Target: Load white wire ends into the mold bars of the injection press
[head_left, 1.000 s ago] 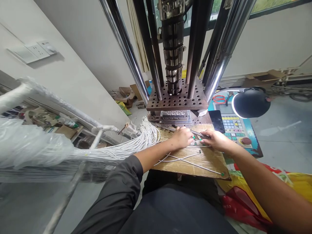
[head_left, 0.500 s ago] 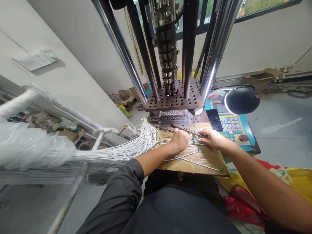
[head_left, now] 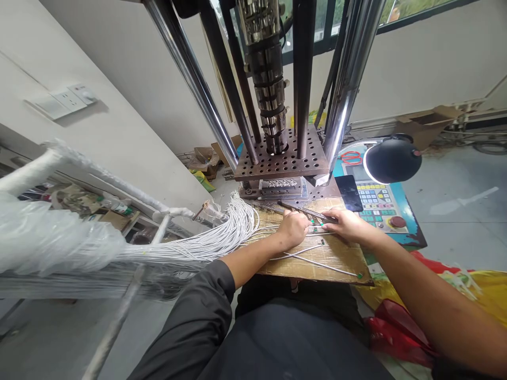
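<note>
Cables (head_left: 225, 237) sweep in from nine o'clock and fan onto the board (head_left: 336, 257), their green tips (head_left: 359, 275) scattered around its middle and out to four o'clock. A rail (head_left: 160, 232) passes beneath the bundle, presumably taking its weight so the ends can lie slack. Near the board's twelve o'clock edge, a dark bar (head_left: 303, 210) slants between the hands. At two o'clock, the right hand (head_left: 346, 224) is closed over the bar's near end, thumb below, apparently steadying it. At eleven, the left hand (head_left: 293, 230) is curled, knuckles up, beside the tips; its fingertips are hidden, so I cannot tell what they pinch. The press (head_left: 282, 168) stands at twelve, just beyond the board, probably for short reaches. At two, the lamp (head_left: 393, 161) turns its lit side boardward, likely for small work, above the panel (head_left: 396, 200).
</note>
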`<state>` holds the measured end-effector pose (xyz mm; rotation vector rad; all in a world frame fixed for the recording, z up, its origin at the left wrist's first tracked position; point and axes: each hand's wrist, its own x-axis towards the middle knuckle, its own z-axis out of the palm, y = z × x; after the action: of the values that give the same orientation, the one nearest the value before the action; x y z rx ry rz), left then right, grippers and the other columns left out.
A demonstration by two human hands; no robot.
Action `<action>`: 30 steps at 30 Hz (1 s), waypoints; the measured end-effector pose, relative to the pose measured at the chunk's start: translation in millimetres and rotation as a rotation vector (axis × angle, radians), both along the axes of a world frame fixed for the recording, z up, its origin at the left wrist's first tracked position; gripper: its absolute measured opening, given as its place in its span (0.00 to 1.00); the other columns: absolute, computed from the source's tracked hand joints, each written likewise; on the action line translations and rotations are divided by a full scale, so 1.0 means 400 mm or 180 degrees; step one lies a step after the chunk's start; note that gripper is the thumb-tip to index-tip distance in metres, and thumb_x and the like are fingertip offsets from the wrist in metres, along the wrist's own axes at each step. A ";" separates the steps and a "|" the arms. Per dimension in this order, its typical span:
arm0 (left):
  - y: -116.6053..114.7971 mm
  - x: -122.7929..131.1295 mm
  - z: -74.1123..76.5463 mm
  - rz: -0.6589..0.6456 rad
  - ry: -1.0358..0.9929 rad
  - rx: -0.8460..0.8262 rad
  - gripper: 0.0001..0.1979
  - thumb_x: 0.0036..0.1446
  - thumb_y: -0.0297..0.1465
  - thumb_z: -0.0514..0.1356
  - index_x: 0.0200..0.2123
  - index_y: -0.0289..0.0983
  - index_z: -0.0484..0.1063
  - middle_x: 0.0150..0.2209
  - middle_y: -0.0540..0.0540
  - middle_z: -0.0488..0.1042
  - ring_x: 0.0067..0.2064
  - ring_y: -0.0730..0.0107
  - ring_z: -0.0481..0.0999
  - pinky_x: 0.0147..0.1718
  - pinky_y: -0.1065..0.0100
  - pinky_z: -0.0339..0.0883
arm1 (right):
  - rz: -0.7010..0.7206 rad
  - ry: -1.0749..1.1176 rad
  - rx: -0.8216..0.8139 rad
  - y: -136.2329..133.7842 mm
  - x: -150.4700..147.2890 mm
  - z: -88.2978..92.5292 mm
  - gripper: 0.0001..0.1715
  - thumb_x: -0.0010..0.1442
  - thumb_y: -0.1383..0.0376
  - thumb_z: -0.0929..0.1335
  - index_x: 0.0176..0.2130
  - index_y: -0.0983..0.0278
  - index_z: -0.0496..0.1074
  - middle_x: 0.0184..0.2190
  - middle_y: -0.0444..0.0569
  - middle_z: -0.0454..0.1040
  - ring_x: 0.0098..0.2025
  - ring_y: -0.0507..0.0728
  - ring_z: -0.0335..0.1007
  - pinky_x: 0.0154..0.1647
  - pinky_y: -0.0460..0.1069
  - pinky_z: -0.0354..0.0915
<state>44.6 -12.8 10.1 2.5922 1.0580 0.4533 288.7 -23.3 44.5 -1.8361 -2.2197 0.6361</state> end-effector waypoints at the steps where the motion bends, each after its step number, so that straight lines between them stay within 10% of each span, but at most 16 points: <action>1: 0.001 0.000 0.000 0.0000 0.0008 -0.0001 0.13 0.70 0.29 0.59 0.45 0.38 0.85 0.45 0.41 0.83 0.50 0.55 0.77 0.54 0.52 0.61 | -0.0011 -0.0021 0.0002 0.000 0.000 0.000 0.27 0.59 0.54 0.76 0.55 0.60 0.82 0.52 0.55 0.83 0.56 0.66 0.79 0.62 0.57 0.73; 13: 0.013 0.001 0.028 0.0339 -0.0111 -0.0026 0.11 0.69 0.36 0.63 0.47 0.42 0.85 0.50 0.44 0.80 0.55 0.54 0.75 0.56 0.52 0.67 | 0.0287 -0.0104 0.0078 0.004 0.011 -0.005 0.30 0.62 0.52 0.73 0.59 0.61 0.81 0.53 0.57 0.82 0.57 0.68 0.78 0.63 0.60 0.73; 19: 0.049 -0.001 0.061 0.0343 0.0075 -0.0235 0.25 0.67 0.47 0.64 0.61 0.40 0.77 0.66 0.41 0.71 0.67 0.47 0.67 0.63 0.48 0.69 | 0.0380 -0.0067 0.0092 -0.001 0.003 0.004 0.30 0.63 0.53 0.71 0.59 0.64 0.80 0.52 0.58 0.82 0.56 0.67 0.79 0.62 0.59 0.73; 30: 0.099 -0.040 0.059 0.0165 -0.0405 0.0237 0.19 0.63 0.41 0.69 0.49 0.33 0.82 0.52 0.38 0.80 0.55 0.53 0.78 0.62 0.57 0.73 | 0.0721 0.0068 0.0679 0.054 -0.011 0.029 0.30 0.63 0.51 0.71 0.57 0.65 0.81 0.47 0.58 0.81 0.49 0.66 0.80 0.55 0.58 0.77</action>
<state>28.7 26.7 33.6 2.5655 1.0862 0.6730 284.1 -1.6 56.2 -1.4849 -2.3971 0.4318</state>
